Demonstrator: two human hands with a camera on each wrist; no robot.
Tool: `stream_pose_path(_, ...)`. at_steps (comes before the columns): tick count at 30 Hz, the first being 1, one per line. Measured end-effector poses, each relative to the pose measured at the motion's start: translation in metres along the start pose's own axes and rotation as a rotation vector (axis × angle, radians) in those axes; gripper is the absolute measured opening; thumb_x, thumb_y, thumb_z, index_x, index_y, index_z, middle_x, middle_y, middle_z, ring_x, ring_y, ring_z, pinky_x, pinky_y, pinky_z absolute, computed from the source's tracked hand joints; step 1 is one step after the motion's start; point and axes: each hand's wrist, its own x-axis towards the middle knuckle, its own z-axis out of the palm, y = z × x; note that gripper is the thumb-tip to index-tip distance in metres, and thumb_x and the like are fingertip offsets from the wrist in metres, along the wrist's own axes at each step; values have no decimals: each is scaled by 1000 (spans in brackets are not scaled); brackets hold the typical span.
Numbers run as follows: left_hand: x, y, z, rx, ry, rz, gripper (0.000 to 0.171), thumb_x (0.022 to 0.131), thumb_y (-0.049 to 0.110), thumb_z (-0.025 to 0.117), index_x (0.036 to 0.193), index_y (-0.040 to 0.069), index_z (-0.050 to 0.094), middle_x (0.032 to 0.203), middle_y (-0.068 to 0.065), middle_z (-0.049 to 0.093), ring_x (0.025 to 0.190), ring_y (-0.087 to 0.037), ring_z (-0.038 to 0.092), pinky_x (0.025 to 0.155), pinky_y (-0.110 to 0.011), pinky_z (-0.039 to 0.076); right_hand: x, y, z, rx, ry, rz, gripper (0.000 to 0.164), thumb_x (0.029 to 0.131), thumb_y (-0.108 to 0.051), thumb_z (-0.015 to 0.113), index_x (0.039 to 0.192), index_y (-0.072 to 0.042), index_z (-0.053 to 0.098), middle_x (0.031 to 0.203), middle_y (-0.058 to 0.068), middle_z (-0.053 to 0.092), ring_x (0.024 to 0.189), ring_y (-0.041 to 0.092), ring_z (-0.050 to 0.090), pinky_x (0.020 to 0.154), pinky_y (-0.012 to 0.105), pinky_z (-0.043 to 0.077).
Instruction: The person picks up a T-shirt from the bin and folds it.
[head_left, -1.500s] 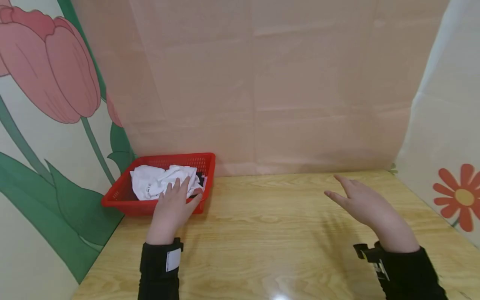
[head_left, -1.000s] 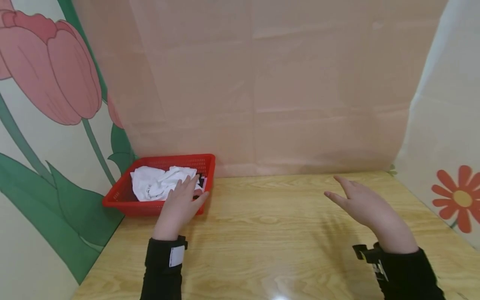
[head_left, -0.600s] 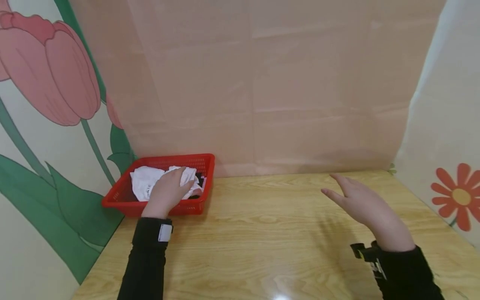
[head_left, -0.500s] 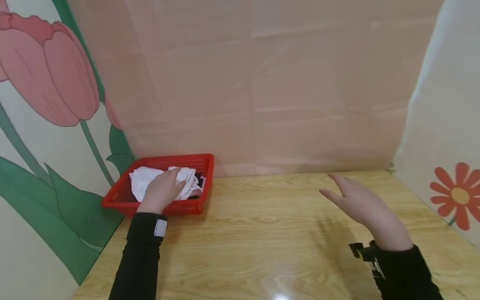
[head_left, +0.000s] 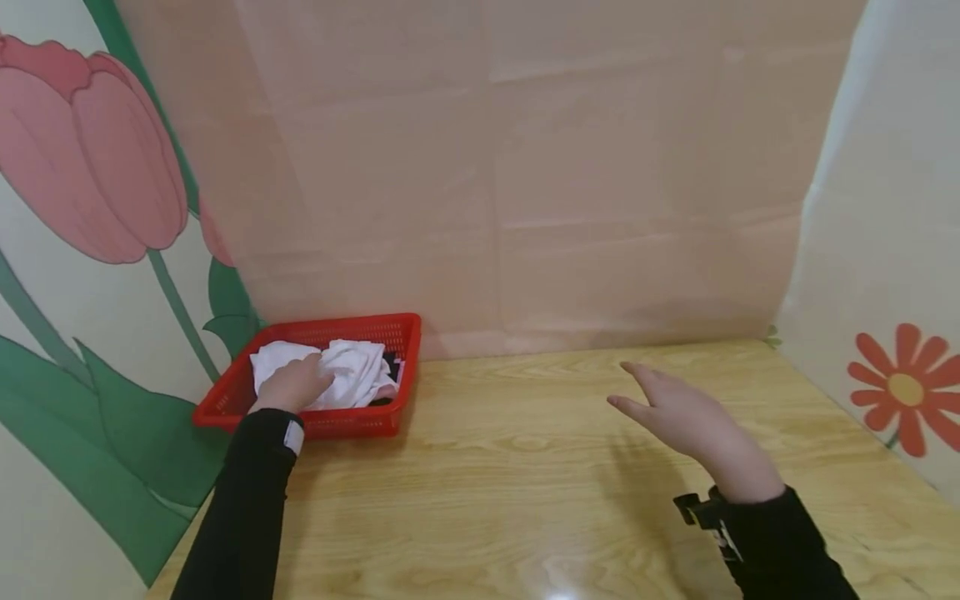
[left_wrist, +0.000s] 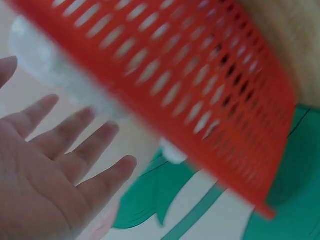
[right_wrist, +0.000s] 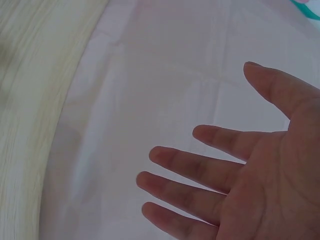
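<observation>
A red plastic basket (head_left: 352, 423) with slotted walls stands at the back left of the table. White cloth (head_left: 352, 371) lies heaped in it, with darker and pink items (head_left: 388, 392) at its right end. My left hand (head_left: 294, 383) is over the basket's front left, overlapping the cloth in the head view. In the left wrist view the fingers (left_wrist: 95, 142) are spread and straight beside the basket's rim, gripping nothing. My right hand (head_left: 686, 421) hovers above the right half of the table, fingers extended and holding nothing, as the right wrist view shows too.
The wood-grain table (head_left: 510, 483) runs back to a pinkish cloth backdrop (head_left: 480, 208). A panel with a painted tulip (head_left: 90, 158) rises close behind the basket on the left. Another panel with a red flower (head_left: 906, 389) borders the right side.
My left hand has moved left across the basket, from its right part to its front left. The right hand keeps its pose, while the head view has shifted slightly.
</observation>
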Motion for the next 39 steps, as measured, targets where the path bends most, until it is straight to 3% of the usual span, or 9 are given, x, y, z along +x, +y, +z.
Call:
stream_pose_path(8, 6, -15, 21, -69, -10, -80, 79, 93, 35, 61, 146, -12, 25, 137, -36, 42, 120, -49, 46, 100, -62, 36, -4, -9, 2, 51, -60, -13, 93, 93, -71, 38, 152, -1, 24, 147, 30, 36, 130, 49, 38, 100, 65, 31)
stream_pose_path(11, 8, -14, 23, -50, 4, -92, 76, 92, 38, 62, 141, -14, 34, 129, -35, 50, 110, -46, 52, 96, -59, 41, -4, -9, 2, 58, -77, -14, 92, 93, -69, 38, 152, -1, 24, 145, 31, 39, 128, 49, 41, 99, 64, 33)
stream_pose_path(16, 6, -13, 23, -40, 40, -89, 62, 90, 34, 67, 126, -13, 51, 111, -28, 62, 92, -37, 59, 89, -55, 45, -3, -7, 1, 60, -97, -10, 91, 93, -69, 38, 152, -1, 24, 142, 31, 41, 125, 49, 45, 97, 64, 35)
stream_pose_path(21, 6, -9, 22, -60, 49, -75, 61, 90, 26, 69, 131, -13, 48, 121, -31, 58, 103, -41, 57, 96, -58, 42, -3, -7, 1, 76, -122, -10, 92, 93, -69, 38, 151, 0, 25, 140, 32, 43, 123, 49, 46, 96, 65, 36)
stream_pose_path(28, 8, -3, 22, -79, 104, -47, 61, 88, 18, 73, 132, -12, 44, 123, -31, 56, 110, -42, 56, 100, -55, 41, -6, -15, 4, 71, -136, -24, 91, 93, -69, 38, 151, 0, 27, 141, 31, 43, 124, 47, 46, 98, 64, 35)
stream_pose_path(39, 3, 3, 13, -103, 204, -31, 36, 95, 12, 62, 118, -11, 48, 105, -29, 61, 95, -41, 60, 90, -53, 47, -1, -29, 18, 101, -157, -109, 83, 95, -64, 42, 148, -1, 35, 140, 26, 47, 125, 43, 48, 98, 60, 38)
